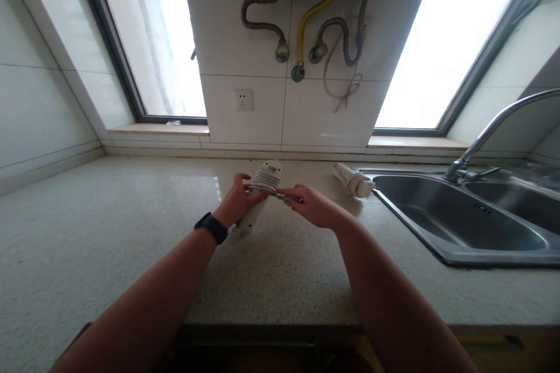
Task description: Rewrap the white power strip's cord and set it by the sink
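A long white power strip (250, 218) stands tilted above the counter, its back with a label and screw holes toward me. Its white cord (266, 179) is wound in several turns around the middle. My left hand (236, 201), with a black watch at the wrist, is closed around the strip and the wound cord. My right hand (311, 204) is closed just right of it, fingers pinching a thin length of cord (284, 196) that runs out from the windings. Part of what lies in the right fingers is hidden.
A white bundled object (353, 180) lies on the speckled counter (131, 233) beside the steel double sink (437, 256) and its faucet (490, 134). On the tiled wall are a socket (243, 100), hoses and a yellow pipe (303, 29). Windows flank them.
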`<action>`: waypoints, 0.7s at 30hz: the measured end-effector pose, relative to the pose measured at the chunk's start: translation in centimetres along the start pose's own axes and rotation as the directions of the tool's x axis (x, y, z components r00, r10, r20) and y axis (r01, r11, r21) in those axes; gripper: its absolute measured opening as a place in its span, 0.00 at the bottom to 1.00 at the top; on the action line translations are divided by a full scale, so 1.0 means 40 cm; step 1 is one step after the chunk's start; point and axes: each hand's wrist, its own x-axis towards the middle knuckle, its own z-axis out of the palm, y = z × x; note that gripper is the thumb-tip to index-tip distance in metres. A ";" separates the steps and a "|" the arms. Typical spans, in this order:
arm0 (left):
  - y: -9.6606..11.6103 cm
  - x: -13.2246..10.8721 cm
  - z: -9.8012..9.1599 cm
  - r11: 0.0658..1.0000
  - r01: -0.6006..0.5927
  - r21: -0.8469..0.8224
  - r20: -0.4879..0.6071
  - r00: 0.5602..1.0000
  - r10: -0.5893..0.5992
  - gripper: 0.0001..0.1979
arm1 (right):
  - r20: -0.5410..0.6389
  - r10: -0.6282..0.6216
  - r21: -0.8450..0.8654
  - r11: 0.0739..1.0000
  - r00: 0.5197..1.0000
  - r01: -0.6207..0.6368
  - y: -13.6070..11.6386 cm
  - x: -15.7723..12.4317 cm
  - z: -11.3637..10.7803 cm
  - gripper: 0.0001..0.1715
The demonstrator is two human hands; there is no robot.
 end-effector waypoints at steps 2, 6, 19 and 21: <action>0.011 -0.004 -0.002 0.999 0.028 -0.033 0.039 0.999 -0.027 0.38 | -0.005 0.003 -0.018 1.000 1.000 -0.003 -0.002 -0.002 0.000 0.29; 0.019 -0.001 -0.003 0.999 -0.010 0.045 0.053 0.999 0.008 0.27 | -0.027 0.055 -0.051 0.997 0.998 -0.057 -0.011 -0.007 0.015 0.29; 0.012 0.002 0.001 0.997 0.069 -0.038 0.154 0.986 -0.063 0.31 | 0.119 0.065 -0.109 0.993 0.991 -0.052 -0.026 -0.008 0.013 0.31; 0.013 0.003 0.001 0.997 0.072 -0.037 0.156 0.986 -0.065 0.30 | 0.143 0.092 -0.113 0.991 0.985 -0.076 -0.023 -0.009 0.010 0.32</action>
